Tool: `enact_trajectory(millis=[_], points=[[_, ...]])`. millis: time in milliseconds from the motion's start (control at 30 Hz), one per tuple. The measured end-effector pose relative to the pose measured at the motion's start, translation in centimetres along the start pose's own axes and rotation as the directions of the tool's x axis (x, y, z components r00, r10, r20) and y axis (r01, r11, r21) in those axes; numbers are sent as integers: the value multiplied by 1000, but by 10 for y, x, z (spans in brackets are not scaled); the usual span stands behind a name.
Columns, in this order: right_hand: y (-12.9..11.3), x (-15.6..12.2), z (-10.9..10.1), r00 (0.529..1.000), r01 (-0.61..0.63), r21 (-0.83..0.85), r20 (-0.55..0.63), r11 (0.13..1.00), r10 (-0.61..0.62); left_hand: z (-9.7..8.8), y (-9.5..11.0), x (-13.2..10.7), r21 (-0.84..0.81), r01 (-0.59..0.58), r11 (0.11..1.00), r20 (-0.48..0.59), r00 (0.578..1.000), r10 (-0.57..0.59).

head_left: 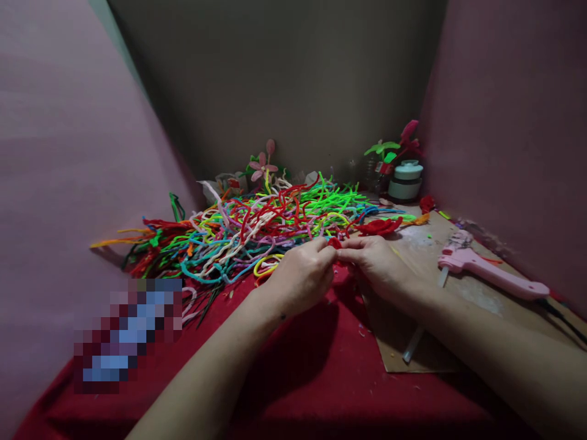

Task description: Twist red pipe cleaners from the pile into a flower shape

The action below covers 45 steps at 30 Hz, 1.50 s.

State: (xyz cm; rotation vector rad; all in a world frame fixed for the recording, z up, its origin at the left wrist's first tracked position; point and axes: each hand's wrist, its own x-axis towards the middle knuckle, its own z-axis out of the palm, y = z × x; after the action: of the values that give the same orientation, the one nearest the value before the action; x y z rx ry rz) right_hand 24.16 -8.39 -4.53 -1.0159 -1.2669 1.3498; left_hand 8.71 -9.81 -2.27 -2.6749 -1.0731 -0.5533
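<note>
My left hand (300, 275) and my right hand (378, 261) meet over the red cloth (293, 373), fingers pinched together on a small red pipe-cleaner piece (334, 243). Just behind them lies a big tangled heap of coloured pipe cleaners (257, 229). A finished red pipe-cleaner shape (380, 227) rests beyond my right hand on the cardboard sheet (426, 348).
A pink glue gun (488, 272) lies on the cardboard at right, a glue stick (413, 345) near its front. A white lidded jar (406, 180) and pipe-cleaner flowers (263, 165) stand by the back wall. Pink walls close in on both sides. A blurred patch sits at lower left.
</note>
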Motion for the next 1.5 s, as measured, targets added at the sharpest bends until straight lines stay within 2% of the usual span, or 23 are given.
enact_trajectory(millis=[133, 200, 267, 367, 433, 467, 500, 567, 633, 667, 733, 800, 867, 933, 1033, 1133, 1300, 1400, 1500], points=[[-1, -2, 0, 997, 43, -142, -52, 989, -51, 4, 4, -2, 40, -27, 999, 34, 999, 25], [1, -1, 0, 998, 38, -127, -47, 991, -44, 7, 7, -2, 21, -44, 999, 37, 998, 43], [4, 0, -1, 1000, 5, -42, -6, 999, -6, 9, 8, -3, -24, -57, 998, 28, 998, 57], [7, 3, -1, 998, -27, 78, 53, 997, 23, 11, 8, -1, -175, -50, 983, -46, 998, 42], [7, 4, -1, 998, -27, 134, 61, 991, 19, 10, 6, 2, -374, 27, 927, -122, 989, -79], [5, 4, -1, 998, -31, 166, 59, 986, 22, 9, 5, 4, -510, 91, 855, -128, 975, -180], [4, 3, -1, 998, -37, 199, 53, 979, 27, 8, 4, 7, -653, 159, 740, -98, 952, -291], [0, 2, 0, 999, -45, 253, 38, 966, 36, 4, 2, 10, -869, 260, 420, 44, 888, -459], [-2, 0, 1, 999, -48, 254, 36, 966, 40, 2, 2, 12, -942, 308, 136, 202, 840, -504], [-3, 0, 1, 998, -47, 232, 40, 972, 38, 2, 2, 12, -944, 327, 48, 263, 831, -490], [-4, -2, 2, 998, -45, 171, 47, 984, 37, 3, 2, 11, -929, 371, -24, 341, 827, -446], [-4, -3, 2, 999, -41, 130, 38, 991, 37, 5, 2, 11, -914, 406, 16, 356, 819, -450], [-4, -4, 3, 999, -35, 115, 33, 993, 32, 6, 2, 11, -903, 416, 107, 311, 805, -505], [-4, -4, 3, 998, -40, 119, 50, 992, 34, 7, 1, 11, -888, 428, 165, 295, 807, -511], [-5, -3, 3, 991, -87, 180, 119, 980, 67, 6, 1, 11, -909, 394, 140, 299, 847, -439], [-4, -1, 1, 983, -120, 235, 161, 965, 83, 5, 1, 12, -938, 326, 119, 259, 886, -384], [2, 3, -2, 991, -104, 290, 109, 951, 75, 8, -1, 11, -927, 360, 107, 321, 906, -277], [5, 5, -2, 995, -95, 356, 67, 930, 76, 10, -2, 8, -891, 419, 175, 366, 890, -271], [5, 6, -2, 993, -114, 412, 57, 904, 100, 8, -1, 6, -834, 468, 292, 394, 876, -278]])
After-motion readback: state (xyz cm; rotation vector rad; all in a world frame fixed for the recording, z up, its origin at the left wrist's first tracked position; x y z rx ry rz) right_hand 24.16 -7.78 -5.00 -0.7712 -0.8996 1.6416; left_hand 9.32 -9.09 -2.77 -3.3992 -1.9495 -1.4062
